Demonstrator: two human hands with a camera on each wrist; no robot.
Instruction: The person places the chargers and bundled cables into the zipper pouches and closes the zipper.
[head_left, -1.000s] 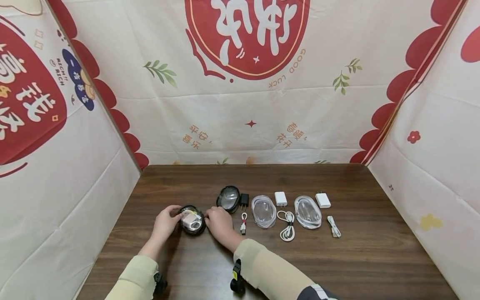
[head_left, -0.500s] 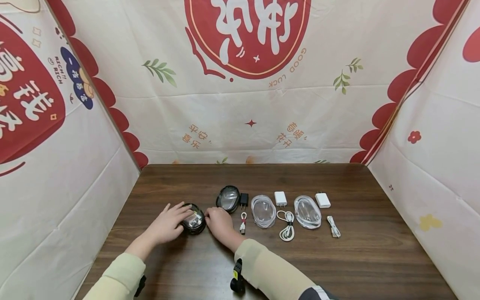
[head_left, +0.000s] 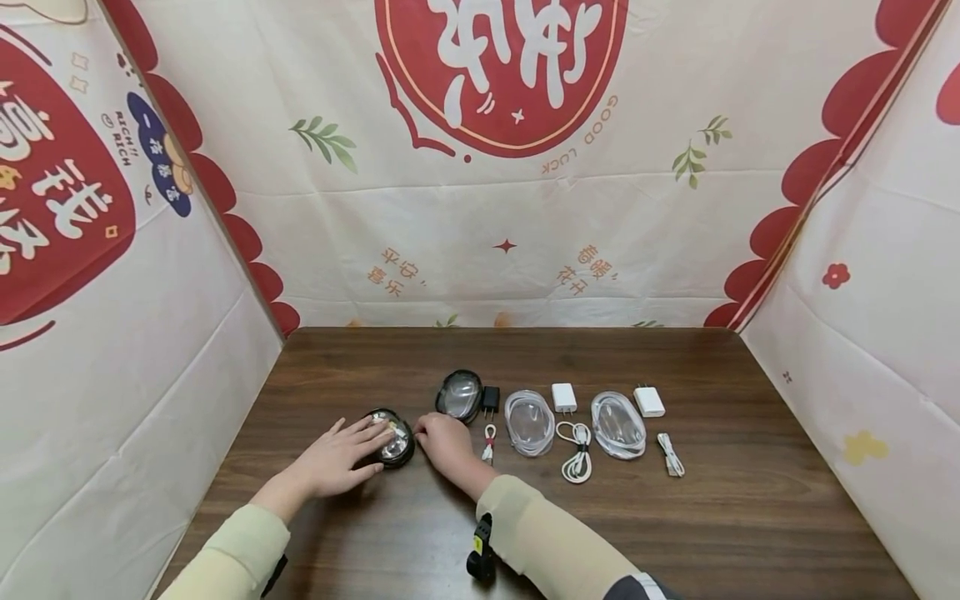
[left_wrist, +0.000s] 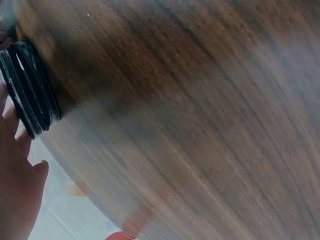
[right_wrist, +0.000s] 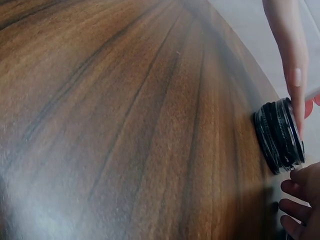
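Observation:
A round clear-topped zip case with black trim (head_left: 397, 447) lies on the left half of the table. My left hand (head_left: 333, 458) rests on its top, fingers straight and spread; what is inside is mostly covered. At the right edge of the case, my right hand (head_left: 447, 446) has its fingers curled. The right wrist view shows the case (right_wrist: 276, 135) side-on, with thumb and fingertips of the right hand (right_wrist: 305, 200) pinching at its lower rim. In the left wrist view the left hand (left_wrist: 20, 175) lies along the case (left_wrist: 31, 90).
Behind the right hand lies another black-trimmed case (head_left: 459, 397), beside a black charger plug (head_left: 491, 400) and a short cable (head_left: 489, 440). Farther right are two clear round cases (head_left: 528, 423), white plugs (head_left: 563, 397), a coiled white cable (head_left: 576, 454) and a bundled cable (head_left: 670, 455).
My left hand has let go of the case's left rim and moved onto its top, fingers spread. The right hand has stayed at the right edge.

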